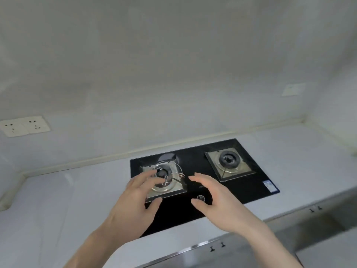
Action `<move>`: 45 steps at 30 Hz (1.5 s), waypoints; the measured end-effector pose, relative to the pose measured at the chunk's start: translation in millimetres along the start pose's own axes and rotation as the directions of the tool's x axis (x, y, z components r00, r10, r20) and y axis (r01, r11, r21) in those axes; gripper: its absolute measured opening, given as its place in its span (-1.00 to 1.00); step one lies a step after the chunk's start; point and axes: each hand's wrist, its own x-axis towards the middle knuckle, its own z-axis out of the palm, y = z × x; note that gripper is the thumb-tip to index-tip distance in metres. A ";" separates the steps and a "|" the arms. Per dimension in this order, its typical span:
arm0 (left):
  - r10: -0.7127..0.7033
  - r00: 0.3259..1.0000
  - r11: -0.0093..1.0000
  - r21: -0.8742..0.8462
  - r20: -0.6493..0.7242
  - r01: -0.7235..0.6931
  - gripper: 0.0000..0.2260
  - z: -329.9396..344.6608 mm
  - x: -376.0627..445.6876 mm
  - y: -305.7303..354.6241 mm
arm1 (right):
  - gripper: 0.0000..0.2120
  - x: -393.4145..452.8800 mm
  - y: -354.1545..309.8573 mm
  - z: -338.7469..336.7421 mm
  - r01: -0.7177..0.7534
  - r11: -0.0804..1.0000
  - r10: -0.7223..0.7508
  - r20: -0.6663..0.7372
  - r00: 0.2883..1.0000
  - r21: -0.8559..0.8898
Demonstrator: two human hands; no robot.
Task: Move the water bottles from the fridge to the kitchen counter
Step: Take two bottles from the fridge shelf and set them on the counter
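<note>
I see no water bottle and no fridge in the head view. The white kitchen counter [58, 206] runs across the frame below a plain wall. My left hand [133, 202] hovers above the left burner of the hob, fingers loosely spread and holding nothing. My right hand [218, 202] is held out beside it, over the middle of the hob, palm facing left, fingers relaxed and empty. The two hands face each other with a gap between them.
A black glass gas hob [195, 161] is set into the counter, with a left burner [164, 175], a right burner [229, 161] and a knob [201, 198]. Wall sockets [25, 125] sit at the left. Cabinet fronts with small handles [217, 246] run below the counter edge.
</note>
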 end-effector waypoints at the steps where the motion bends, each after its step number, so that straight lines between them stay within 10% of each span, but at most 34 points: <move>1: 0.046 0.999 0.999 -0.009 0.018 -0.046 -0.63 14.6 9.6 13.4 | -0.47 -13.3 13.4 -14.5 -0.030 1.000 0.030 -0.042 0.999 -0.001; 8: 0.302 0.936 0.953 -0.026 0.181 -0.302 -0.58 85.4 66.1 114.9 | -0.45 -106.7 86.6 -92.0 -0.205 0.979 0.197 -0.314 0.929 0.005; 19: 0.706 0.572 0.704 -0.329 0.418 -0.629 -0.58 223.2 143.0 304.8 | -0.44 -270.0 159.1 -164.2 -0.554 0.806 0.530 -0.675 0.514 0.211; 35: 0.872 0.129 0.409 -0.558 0.473 -0.722 -0.58 346.5 216.0 443.8 | -0.44 -326.3 196.1 -222.3 -0.677 0.600 0.608 -0.793 0.039 0.426; 45: 0.909 0.013 0.296 -0.627 0.416 -0.721 -0.59 404.8 212.1 545.6 | -0.46 -382.6 220.4 -267.4 -0.694 0.552 0.561 -0.821 -0.100 0.462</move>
